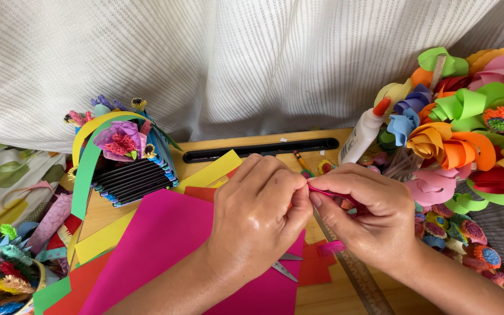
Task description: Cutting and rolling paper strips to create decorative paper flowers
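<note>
At the frame's centre, the left hand (pixel 258 216) and right hand (pixel 366 213) meet, fingers (pixel 322 185) pinched narrow on a thin pink strip (pixel 329 192). Below them lie a pink sheet (pixel 164 245), scissors (pixel 284 269) and a ruler (pixel 357 274) on the tabletop (pixel 333 297). A glue bottle (pixel 364 133) stands upper right.
</note>
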